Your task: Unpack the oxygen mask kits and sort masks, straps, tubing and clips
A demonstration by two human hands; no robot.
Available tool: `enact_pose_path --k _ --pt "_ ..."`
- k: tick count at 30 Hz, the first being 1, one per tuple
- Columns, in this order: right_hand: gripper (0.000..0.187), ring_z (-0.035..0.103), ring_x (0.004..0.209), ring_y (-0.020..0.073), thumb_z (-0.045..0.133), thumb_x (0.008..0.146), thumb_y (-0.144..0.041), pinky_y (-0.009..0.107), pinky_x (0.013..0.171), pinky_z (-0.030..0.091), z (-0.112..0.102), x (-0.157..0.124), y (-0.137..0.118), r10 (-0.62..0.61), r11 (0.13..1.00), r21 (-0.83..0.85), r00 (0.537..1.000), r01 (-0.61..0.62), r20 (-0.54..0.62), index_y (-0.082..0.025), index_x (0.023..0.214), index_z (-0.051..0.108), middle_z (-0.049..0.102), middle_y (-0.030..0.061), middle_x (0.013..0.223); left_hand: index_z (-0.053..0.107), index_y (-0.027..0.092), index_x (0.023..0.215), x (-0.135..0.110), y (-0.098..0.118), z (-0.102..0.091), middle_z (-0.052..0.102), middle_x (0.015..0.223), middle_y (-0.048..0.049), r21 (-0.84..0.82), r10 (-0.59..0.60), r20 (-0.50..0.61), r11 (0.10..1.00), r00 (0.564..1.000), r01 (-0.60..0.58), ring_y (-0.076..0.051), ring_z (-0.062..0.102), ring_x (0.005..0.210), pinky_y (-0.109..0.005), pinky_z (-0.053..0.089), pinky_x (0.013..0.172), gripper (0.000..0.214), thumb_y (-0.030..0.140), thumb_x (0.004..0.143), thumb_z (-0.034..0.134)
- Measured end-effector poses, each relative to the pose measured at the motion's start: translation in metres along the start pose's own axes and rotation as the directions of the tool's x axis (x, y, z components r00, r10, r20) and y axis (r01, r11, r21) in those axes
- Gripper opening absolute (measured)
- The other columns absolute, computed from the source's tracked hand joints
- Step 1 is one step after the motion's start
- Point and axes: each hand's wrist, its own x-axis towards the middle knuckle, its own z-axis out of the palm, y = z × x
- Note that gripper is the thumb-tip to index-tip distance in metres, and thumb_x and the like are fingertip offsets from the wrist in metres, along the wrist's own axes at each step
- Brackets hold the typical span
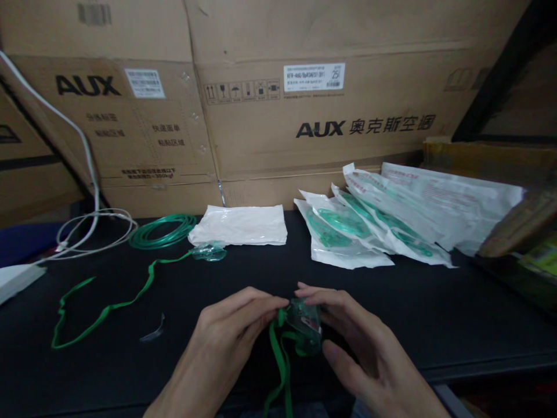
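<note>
A clear green oxygen mask (307, 325) is held between my two hands above the front of the black table. My right hand (361, 342) grips its right side, thumb low and fingers over the top. At the mask's left edge, my left hand (237, 331) pinches where the green elastic strap (278, 351) joins it; the fingertips partly hide that spot. Two lengths of the strap hang down toward the table's front edge. Farther left lies another clear mask piece (209, 251), with its own long green strap (107, 310) stretched across the table.
Green tubing (163, 231) lies coiled beside a folded white packet (239, 225). Several white pouches (343, 229) with green contents lean at the back right. A small clear strip (154, 331) rests at left, near a white cable (93, 174). Cardboard boxes (261, 139) wall the back.
</note>
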Motion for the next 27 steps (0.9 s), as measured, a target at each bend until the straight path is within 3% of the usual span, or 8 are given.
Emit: enact_pose_path --k 4,10,14,17,20,24,27 --pt "0.018 0.065 0.125 0.0206 0.057 0.1 -0.032 0.028 0.102 0.055 0.003 0.006 -0.002 0.031 0.999 0.013 0.997 -0.03 -0.068 -0.026 0.113 0.068 0.07 0.0091 0.128 0.07 0.022 0.108 0.002 0.003 0.001 0.075 0.099 0.003 0.034 0.077 -0.024 0.996 0.997 -0.076 -0.006 0.074 0.085 -0.007 0.055 0.081 0.021 0.007 0.096 0.062" --pt "0.011 0.067 0.121 0.0208 0.063 0.095 -0.022 0.028 0.101 0.055 0.016 0.019 0.007 -0.091 0.995 -0.059 0.987 0.084 -0.135 -0.023 0.098 0.073 0.072 0.0083 0.112 0.069 0.022 0.106 0.001 0.006 0.002 0.075 0.1 0.0022 0.123 0.106 -0.029 0.987 0.994 -0.101 -0.007 0.074 0.086 -0.007 0.056 0.081 0.015 0.012 0.098 0.06" --pt "0.007 0.07 0.115 0.0223 0.071 0.09 -0.026 0.026 0.093 0.059 0.018 0.022 0.005 -0.069 0.997 0.005 0.979 0.072 -0.193 -0.022 0.087 0.076 0.073 0.0093 0.108 0.068 0.021 0.104 0.002 0.008 0.003 0.074 0.098 0.0024 0.123 0.079 -0.013 0.989 0.997 -0.077 -0.007 0.075 0.084 -0.007 0.057 0.077 0.016 0.009 0.097 0.061" --pt "0.01 0.071 0.115 0.0231 0.073 0.089 -0.03 0.027 0.095 0.058 0.017 0.024 0.003 -0.035 0.999 0.006 0.984 0.037 -0.173 -0.022 0.083 0.076 0.074 0.0095 0.11 0.069 0.023 0.104 0.003 0.009 0.004 0.075 0.099 0.0027 0.103 0.061 -0.004 0.993 0.998 -0.06 -0.007 0.075 0.084 -0.008 0.056 0.075 0.018 0.008 0.096 0.062" --pt "0.012 0.071 0.114 0.0226 0.071 0.092 -0.031 0.027 0.095 0.058 0.019 0.024 0.003 -0.039 0.999 -0.012 0.981 0.038 -0.192 -0.023 0.084 0.075 0.074 0.009 0.111 0.069 0.023 0.104 0.004 0.01 0.004 0.075 0.101 0.0014 0.067 0.052 -0.057 0.997 0.997 -0.048 -0.009 0.074 0.088 -0.011 0.057 0.081 0.021 0.006 0.095 0.061" --pt "0.01 0.072 0.11 0.0205 0.067 0.094 -0.025 0.025 0.093 0.059 0.027 0.023 0.005 -0.127 0.989 -0.116 0.948 0.097 -0.291 -0.023 0.085 0.072 0.073 0.0072 0.109 0.068 0.025 0.116 0.005 0.013 0.002 0.074 0.101 -0.0006 0.082 -0.032 -0.116 0.996 0.993 0.042 -0.011 0.072 0.09 -0.018 0.059 0.081 0.028 0.01 0.095 0.059" --pt "0.011 0.071 0.109 0.0192 0.063 0.095 -0.019 0.026 0.095 0.058 0.032 0.019 0.006 -0.23 0.96 -0.229 0.918 0.16 -0.322 -0.024 0.089 0.07 0.073 0.006 0.11 0.066 0.028 0.127 0.004 0.017 0.001 0.075 0.103 -0.0017 0.134 -0.12 0.005 0.984 0.993 0.118 -0.016 0.072 0.091 -0.024 0.061 0.078 0.035 0.022 0.092 0.066"
